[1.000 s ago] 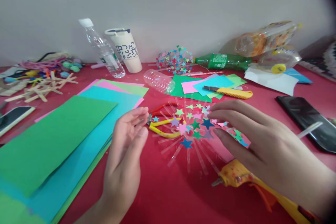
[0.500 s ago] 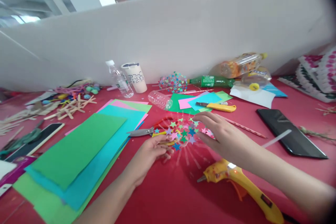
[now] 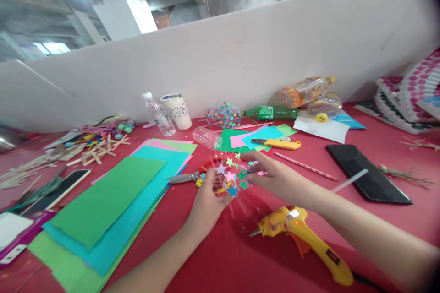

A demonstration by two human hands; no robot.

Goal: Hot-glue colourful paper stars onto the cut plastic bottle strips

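A clear plastic bottle piece cut into thin splayed strips, with colored paper stars [image 3: 231, 176] on it, stands between my hands. My left hand [image 3: 209, 199] is closed around its left side. My right hand [image 3: 271, 175] lies at its right side, fingers apart and touching the starred strips. Behind it are scissors [image 3: 184, 178] with red and yellow handles, partly covered. A yellow glue gun [image 3: 292, 222] rests below my right forearm, its small light glowing. Farther back lies another star-covered plastic bottle piece [image 3: 227, 115].
Colored paper sheets [image 3: 113, 197] are stacked at left, near craft sticks [image 3: 103, 149]. A yellow cutter [image 3: 282, 144] lies on paper scraps. At right are a black phone [image 3: 367, 174] and a striped pencil [image 3: 305, 166]. A cup [image 3: 177, 112] and bottles [image 3: 270, 112] line the back wall.
My left hand has closed more fully around the starred bottle piece, its thumb now raised along the side. My right hand stays at the strips. The camera view has tilted up slightly.
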